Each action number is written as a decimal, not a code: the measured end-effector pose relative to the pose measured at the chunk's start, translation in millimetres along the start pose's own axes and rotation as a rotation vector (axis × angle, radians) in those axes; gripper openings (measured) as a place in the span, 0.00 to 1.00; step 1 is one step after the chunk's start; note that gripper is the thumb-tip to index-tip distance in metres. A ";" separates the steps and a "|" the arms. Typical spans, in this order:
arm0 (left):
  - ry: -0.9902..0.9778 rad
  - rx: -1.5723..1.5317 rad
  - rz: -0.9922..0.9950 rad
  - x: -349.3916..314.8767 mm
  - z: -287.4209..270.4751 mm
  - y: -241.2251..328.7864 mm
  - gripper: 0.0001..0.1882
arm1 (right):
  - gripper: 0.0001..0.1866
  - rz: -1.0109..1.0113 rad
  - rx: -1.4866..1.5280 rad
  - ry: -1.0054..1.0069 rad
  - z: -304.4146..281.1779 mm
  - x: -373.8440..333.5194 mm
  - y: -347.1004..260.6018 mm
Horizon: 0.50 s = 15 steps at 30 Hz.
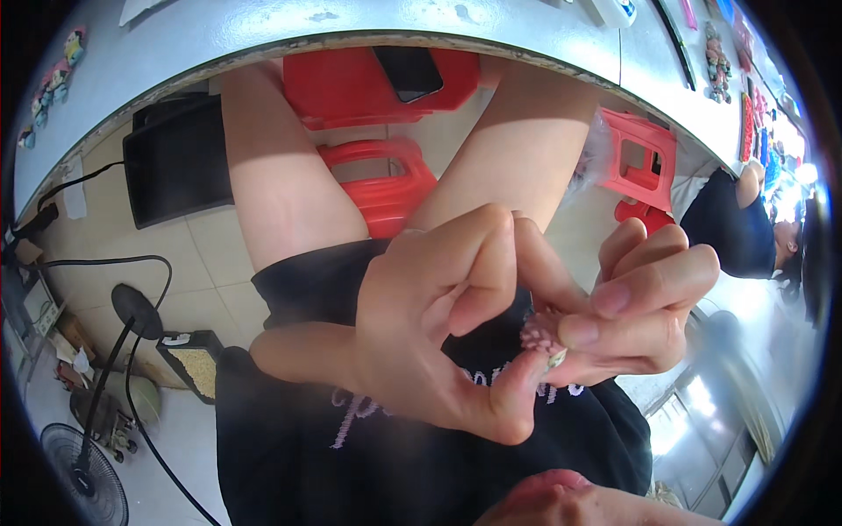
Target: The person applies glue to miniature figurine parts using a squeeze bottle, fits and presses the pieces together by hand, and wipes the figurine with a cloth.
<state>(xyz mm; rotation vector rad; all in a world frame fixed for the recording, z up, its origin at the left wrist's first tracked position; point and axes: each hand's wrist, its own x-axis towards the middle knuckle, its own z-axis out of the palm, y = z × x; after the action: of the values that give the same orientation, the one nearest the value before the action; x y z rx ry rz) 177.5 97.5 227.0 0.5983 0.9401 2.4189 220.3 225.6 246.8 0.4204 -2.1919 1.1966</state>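
Observation:
Above my lap, my left hand [430, 324] and my right hand [653, 302] meet at a small pink knobbly piece [538, 334]. It has a pale, greenish-white spot at its lower end. The left thumb presses it from below, while the left forefinger curves over to its top. From the right side, the right thumb and forefinger pinch it, and the other right fingers are curled. Fingertips cover part of the piece, and its exact kind is too small to make out.
A pale worktable [351, 26] crosses the top, with small colourful figurines [57, 79] at its left. A black phone [410, 72] lies on a red stool [329, 88]. A black bin [175, 162] and fan [83, 478] stand left; another person [737, 219] is at right.

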 end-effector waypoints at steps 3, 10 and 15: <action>0.061 -0.076 -0.076 -3.2 5.4 2.4 0.17 | 0.16 0.010 0.011 0.002 -1.5 0.8 -2.8; -0.018 -0.018 -0.111 -5.0 4.1 3.2 0.17 | 0.15 0.030 0.041 -0.014 -4.8 0.1 -4.6; -0.028 -0.088 -0.068 -5.1 8.2 -1.4 0.17 | 0.14 0.043 0.046 -0.029 -8.9 0.4 -10.2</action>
<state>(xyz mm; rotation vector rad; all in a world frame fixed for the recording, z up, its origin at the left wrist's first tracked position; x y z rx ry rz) 186.4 99.7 230.3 0.5579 0.8252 2.3721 228.6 227.5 257.3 0.4137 -2.2119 1.2737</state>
